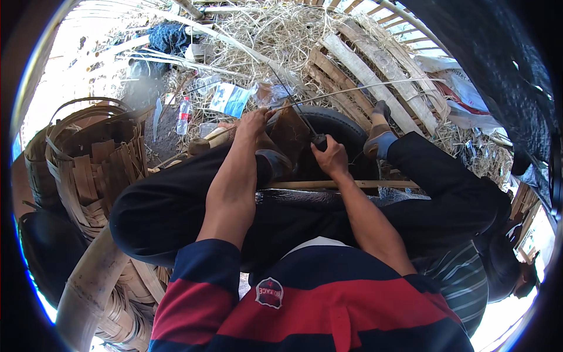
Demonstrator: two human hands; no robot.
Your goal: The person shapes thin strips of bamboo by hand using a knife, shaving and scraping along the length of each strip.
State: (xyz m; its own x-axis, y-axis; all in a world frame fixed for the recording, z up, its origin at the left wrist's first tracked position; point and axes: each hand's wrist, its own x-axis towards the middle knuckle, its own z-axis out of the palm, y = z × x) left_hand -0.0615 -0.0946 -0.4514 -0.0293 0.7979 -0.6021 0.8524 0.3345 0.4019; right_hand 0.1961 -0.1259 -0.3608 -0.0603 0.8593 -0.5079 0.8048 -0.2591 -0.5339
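My left hand (255, 123) is closed around a thin bamboo strip (363, 87), which crosses over the ground and reaches far to the right. In my right hand (332, 158) is the dark handle of a knife (306, 122). Its narrow blade points up and away to the left, crossing the strip just right of my left hand. Beneath the blade, between my feet, a brown stiff sheet (288, 132) stands in front of a black tyre (343, 123). My legs are bent, one on each side.
Woven bamboo baskets (94, 170) and a thick bamboo pole (88, 287) stand at the left. Farther off lie a plastic bottle (183, 116), a blue-and-white packet (230, 100), bamboo shavings (258, 35) and bamboo slats (375, 70). Dark sheeting (492, 64) hangs at the right.
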